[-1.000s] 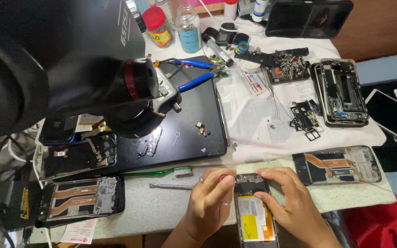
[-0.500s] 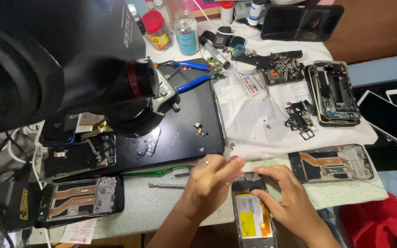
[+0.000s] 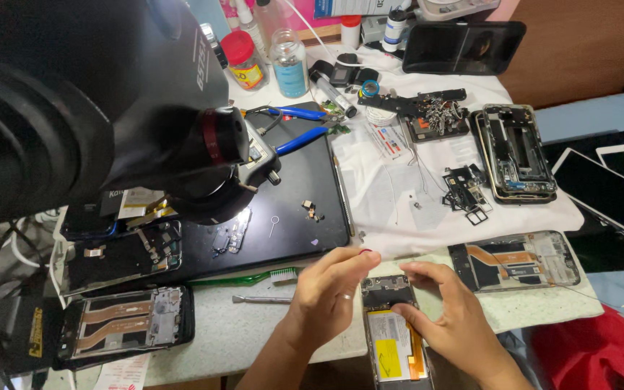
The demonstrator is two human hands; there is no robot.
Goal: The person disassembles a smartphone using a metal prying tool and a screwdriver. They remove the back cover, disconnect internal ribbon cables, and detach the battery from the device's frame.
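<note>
While the opened phone [image 3: 393, 336] lies at 6 o'clock on the worktop [image 3: 254, 328], long axis 12-to-6 | we bracket its top end: left hand [image 3: 330, 296] at 9, right hand [image 3: 448, 318] at 3, equally near | left grip pinched over top edge, holding nothing we can see; right fingertips [image 3: 401, 312] pressed on its body.

yellow battery [image 3: 388, 345], green toothbrush [image 3: 243, 278], blue-handled pliers [image 3: 299, 124], possibly black mat [image 3: 305, 180]

An opened phone [image 3: 393, 332], yellow battery exposed, lies lengthwise at the table's near edge.
</note>
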